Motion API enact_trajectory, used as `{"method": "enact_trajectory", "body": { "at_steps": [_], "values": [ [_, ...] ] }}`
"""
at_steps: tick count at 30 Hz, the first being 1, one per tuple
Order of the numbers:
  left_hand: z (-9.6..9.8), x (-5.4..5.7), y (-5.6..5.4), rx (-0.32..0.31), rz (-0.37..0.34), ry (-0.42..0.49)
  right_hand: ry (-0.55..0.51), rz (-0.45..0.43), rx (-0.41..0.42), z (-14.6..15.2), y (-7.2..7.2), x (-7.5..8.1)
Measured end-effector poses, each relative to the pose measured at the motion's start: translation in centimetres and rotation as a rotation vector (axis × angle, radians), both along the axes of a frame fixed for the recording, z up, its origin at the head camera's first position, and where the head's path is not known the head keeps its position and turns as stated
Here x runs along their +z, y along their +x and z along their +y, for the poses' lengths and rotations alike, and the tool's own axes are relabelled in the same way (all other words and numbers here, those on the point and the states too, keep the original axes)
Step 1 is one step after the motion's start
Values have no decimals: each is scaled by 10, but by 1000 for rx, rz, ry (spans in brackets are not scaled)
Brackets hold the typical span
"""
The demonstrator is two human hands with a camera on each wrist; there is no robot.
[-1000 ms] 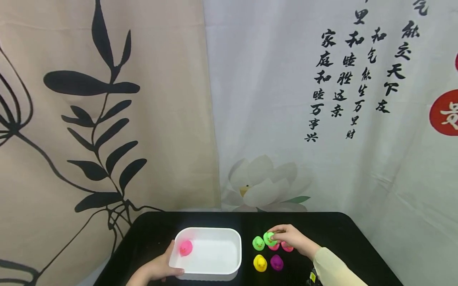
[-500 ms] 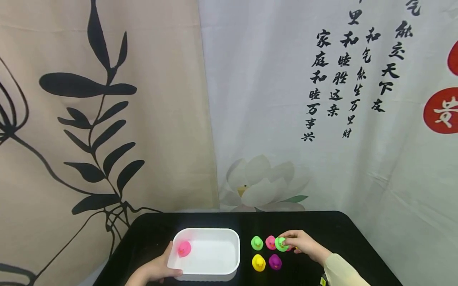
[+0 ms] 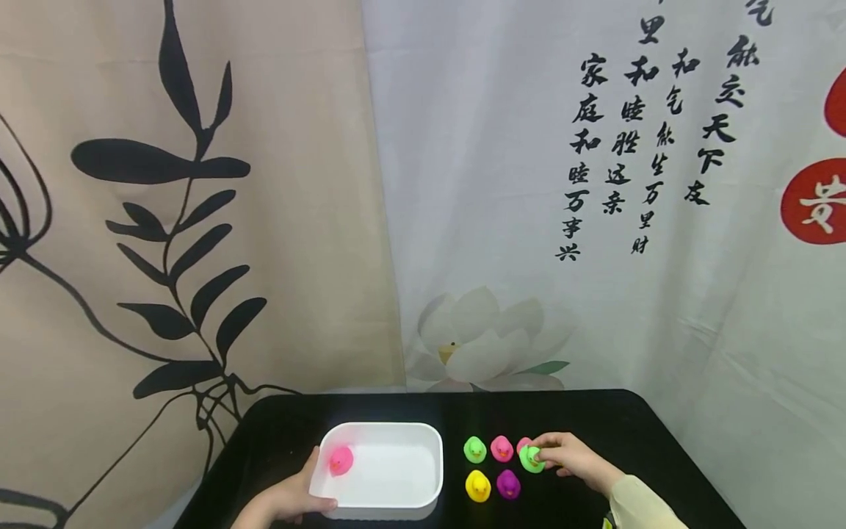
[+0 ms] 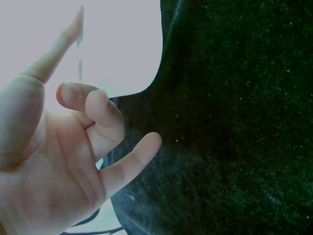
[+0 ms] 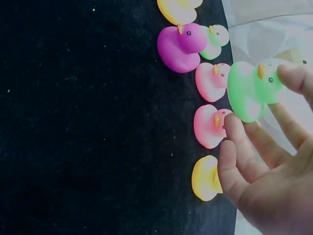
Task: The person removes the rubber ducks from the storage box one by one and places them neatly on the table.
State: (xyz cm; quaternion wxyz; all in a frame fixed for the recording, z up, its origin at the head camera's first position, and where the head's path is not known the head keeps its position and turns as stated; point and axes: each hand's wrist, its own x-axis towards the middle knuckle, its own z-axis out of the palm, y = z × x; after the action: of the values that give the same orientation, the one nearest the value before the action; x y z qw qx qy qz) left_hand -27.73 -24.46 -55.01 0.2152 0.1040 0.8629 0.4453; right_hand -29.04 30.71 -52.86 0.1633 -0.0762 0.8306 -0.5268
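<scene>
My right hand (image 3: 573,459) pinches a green rubber duck (image 3: 531,458) between thumb and fingers. The right wrist view has this green duck (image 5: 248,93) held up off the table. In the head view it partly covers a pink duck (image 3: 523,444) in the back row. Left of that one sit another pink duck (image 3: 501,449) and a second green duck (image 3: 474,450). In front of them are a yellow duck (image 3: 478,486) and a purple duck (image 3: 509,485). My left hand (image 3: 291,494) grips the left side of a white plastic tub (image 3: 396,512), which has one pink duck (image 3: 341,461) inside.
Everything stands on a black-covered table (image 3: 628,422). Another yellow duck (image 5: 206,178) shows in the right wrist view, mostly hidden by my right hand in the head view. A printed curtain (image 3: 317,220) hangs behind the table.
My right hand has carried the green duck to the right along the back row, uncovering the middle pink duck. The left hand and the tub stay put.
</scene>
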Motion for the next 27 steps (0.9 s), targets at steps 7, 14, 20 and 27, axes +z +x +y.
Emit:
{"method": "enact_trajectory", "body": {
  "at_steps": [7, 14, 20, 27],
  "values": [
    [5, 11, 11, 84, -4, 10, 11, 16, 19, 0, 2, -4],
    [8, 10, 8, 44, -19, -14, 26, 11, 25, 3, 6, -9],
    [11, 14, 7, 46, -6, -29, 45, -11, 43, 9, 6, -13],
    [8, 14, 8, 41, -5, -24, 56, -15, 70, 9, 7, -22]
  ]
}}
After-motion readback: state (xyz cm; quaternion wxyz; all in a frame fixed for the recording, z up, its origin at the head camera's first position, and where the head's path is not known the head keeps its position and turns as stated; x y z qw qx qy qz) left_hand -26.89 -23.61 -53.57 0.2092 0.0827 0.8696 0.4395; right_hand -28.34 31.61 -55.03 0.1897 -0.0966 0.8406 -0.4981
